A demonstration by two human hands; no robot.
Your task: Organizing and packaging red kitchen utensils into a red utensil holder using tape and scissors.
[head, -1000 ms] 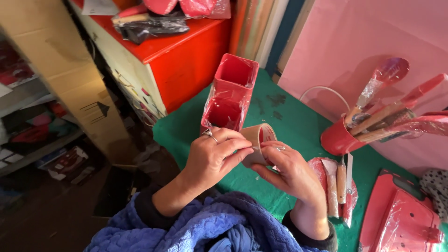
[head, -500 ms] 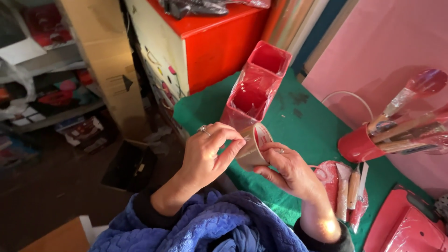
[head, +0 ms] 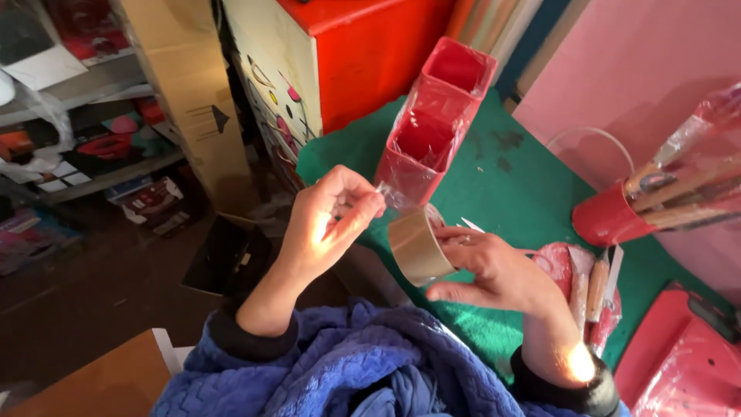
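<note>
A tape roll (head: 417,247), its opening facing left, is clamped in the right hand (head: 494,266); its clear strip is pinched by the left hand (head: 328,224), beside a red wrapped holder (head: 432,127) on the green table (head: 525,177).

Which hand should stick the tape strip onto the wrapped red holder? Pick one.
Left, probably. The left hand pinches the strip's free end beside the red holder; the right hand is occupied gripping the tape roll.
</note>
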